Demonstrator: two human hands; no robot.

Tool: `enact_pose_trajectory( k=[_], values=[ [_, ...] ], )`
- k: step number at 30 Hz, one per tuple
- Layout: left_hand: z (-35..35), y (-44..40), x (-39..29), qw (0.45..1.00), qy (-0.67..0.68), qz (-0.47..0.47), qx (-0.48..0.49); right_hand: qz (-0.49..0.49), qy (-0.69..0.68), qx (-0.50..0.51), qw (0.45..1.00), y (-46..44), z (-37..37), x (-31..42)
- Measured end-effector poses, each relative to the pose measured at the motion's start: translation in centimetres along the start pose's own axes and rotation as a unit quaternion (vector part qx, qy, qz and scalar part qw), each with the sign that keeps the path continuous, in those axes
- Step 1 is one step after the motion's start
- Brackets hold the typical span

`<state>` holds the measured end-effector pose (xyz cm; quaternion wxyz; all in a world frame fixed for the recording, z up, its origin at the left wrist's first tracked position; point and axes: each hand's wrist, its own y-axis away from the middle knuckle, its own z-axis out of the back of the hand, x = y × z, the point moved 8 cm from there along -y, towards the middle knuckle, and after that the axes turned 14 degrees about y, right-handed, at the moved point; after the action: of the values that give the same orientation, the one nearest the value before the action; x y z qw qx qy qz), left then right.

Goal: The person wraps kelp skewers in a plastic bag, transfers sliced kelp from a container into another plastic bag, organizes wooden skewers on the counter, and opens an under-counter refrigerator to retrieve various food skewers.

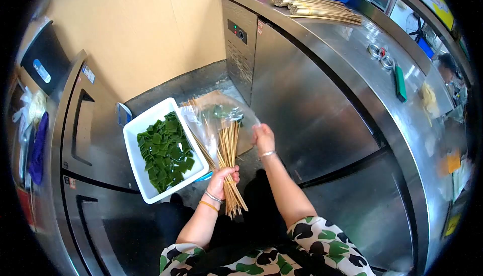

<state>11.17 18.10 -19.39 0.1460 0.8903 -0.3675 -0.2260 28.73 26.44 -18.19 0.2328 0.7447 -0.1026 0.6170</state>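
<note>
My left hand (219,182) is wrapped round a bundle of thin wooden skewers (229,148), with their bare lower ends sticking out below the fist. Over the bundle's far end lies a clear plastic bag (205,116), and something dark green shows through it. My right hand (264,139) is closed on the bag's right edge, apart from the skewers. To the left stands a white tub (132,143) holding dark green, wet-looking kelp squares (166,150). More skewers and a piece of brown cardboard are partly hidden beneath and behind the bag.
Steel fridge doors (307,95) run along the right, under a steel counter (347,37). On that counter lie skewer bundles (322,10), metal rings (381,56) and a green-handled tool (400,83). Another steel cabinet (95,140) stands at left, with a purple cloth (39,148) beside it.
</note>
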Motion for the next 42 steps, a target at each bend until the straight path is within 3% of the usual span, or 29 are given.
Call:
enact_pose_trajectory(
  k=[6, 7, 8, 11, 13, 16, 17, 20, 21, 23, 24, 25, 26, 27, 29, 31, 32, 33, 34, 35, 37, 39, 41, 42],
  values=[
    [-3.4, 3.5, -0.6, 0.994, -0.065, -0.083, 0.026, 0.123, 0.029, 0.118, 0.985, 10.5, -1.3, 8.6],
    [-3.8, 4.6, -0.6, 0.994, -0.066, -0.085, 0.032, 0.241, 0.194, 0.098, 0.946, 12.8, -0.7, 11.5],
    [-3.9, 5.8, -0.4, 0.991, -0.111, -0.076, 0.025, 0.348, 0.351, 0.073, 0.866, 15.3, -0.6, 14.0],
    [-3.2, 8.1, 1.7, 0.987, -0.141, -0.06, 0.049, 0.369, 0.327, 0.152, 0.857, 20.9, 0.8, 17.4],
    [-4.2, 9.9, 3.3, 0.969, -0.219, -0.091, 0.071, 0.348, 0.326, 0.206, 0.854, 23.4, 1.9, 16.6],
    [-4.0, 12.0, 7.9, 0.959, -0.234, -0.114, 0.114, 0.265, 0.296, 0.344, 0.851, 27.4, 2.4, 13.2],
    [-3.9, 12.3, 8.7, 0.954, -0.247, -0.127, 0.116, 0.252, 0.298, 0.345, 0.854, 28.0, 3.1, 12.0],
    [-1.8, 13.2, 10.1, 0.97, -0.226, -0.083, -0.024, 0.235, 0.322, 0.303, 0.865, 27.7, 4.9, 7.8],
    [-0.5, 13.1, 10.8, 0.971, -0.223, -0.083, -0.027, 0.243, 0.34, 0.282, 0.864, 27.3, 5.2, 7.1],
    [0.4, 12.8, 8.7, 0.838, -0.468, -0.279, -0.028, 0.229, 0.303, 0.274, 0.884, 26.8, 5.1, 5.5],
    [-0.4, 13.8, 8.5, 0.83, -0.497, -0.235, -0.089, 0.234, 0.318, 0.264, 0.88, 26.9, 4.8, 5.3],
    [-0.8, 13.9, 8.3, 0.828, -0.504, -0.232, -0.083, 0.237, 0.332, 0.252, 0.878, 27.1, 4.5, 5.0],
    [-2.4, 14.8, 7.2, 0.761, -0.555, -0.332, -0.061, 0.298, 0.339, 0.216, 0.866, 27.3, 4.3, 5.2],
    [-4.2, 16.0, 6.3, 0.681, -0.593, -0.429, -0.036, 0.298, 0.336, 0.203, 0.87, 27.4, 4.1, 5.2],
    [-4.9, 16.6, 4.8, 0.702, -0.528, -0.476, -0.038, 0.243, 0.279, 0.215, 0.904, 26.7, 3.8, 4.6],
    [-6.9, 17.1, 4.1, 0.685, -0.545, -0.484, 0.016, 0.267, 0.285, 0.202, 0.898, 26.4, 4.1, 4.6],
    [-7.3, 17.2, 3.9, 0.684, -0.548, -0.481, 0.02, 0.176, 0.263, 0.227, 0.921, 25.8, 4.4, 3.1],
    [-7.5, 17.0, 3.6, 0.72, -0.505, -0.475, 0.028, 0.084, 0.238, 0.25, 0.935, 25.4, 4.6, 1.7],
    [-7.8, 16.7, 3.4, 0.754, -0.46, -0.467, 0.037, 0.059, 0.188, 0.259, 0.946, 25.1, 4.7, 1.3],
    [-8.2, 16.4, 3.1, 0.751, -0.48, -0.453, 0.033, 0.057, 0.186, 0.252, 0.948, 24.7, 5.2, 1.2],
    [-9.7, 16.4, 2.6, 0.73, -0.482, -0.481, 0.062, -0.056, 0.063, 0.324, 0.942, 24.4, 5.0, 0.8],
    [-10.0, 15.7, 3.1, 0.725, -0.494, -0.464, 0.119, -0.071, 0.033, 0.341, 0.937, 24.4, 5.2, 1.7],
    [-9.2, 14.2, 3.9, 0.798, -0.454, -0.366, 0.155, -0.009, -0.007, 0.367, 0.93, 24.3, 4.6, 3.2],
    [-10.2, 14.3, 3.9, 0.801, -0.457, -0.347, 0.171, 0.004, 0.034, 0.386, 0.922, 24.3, 4.8, 3.6]
  ],
)
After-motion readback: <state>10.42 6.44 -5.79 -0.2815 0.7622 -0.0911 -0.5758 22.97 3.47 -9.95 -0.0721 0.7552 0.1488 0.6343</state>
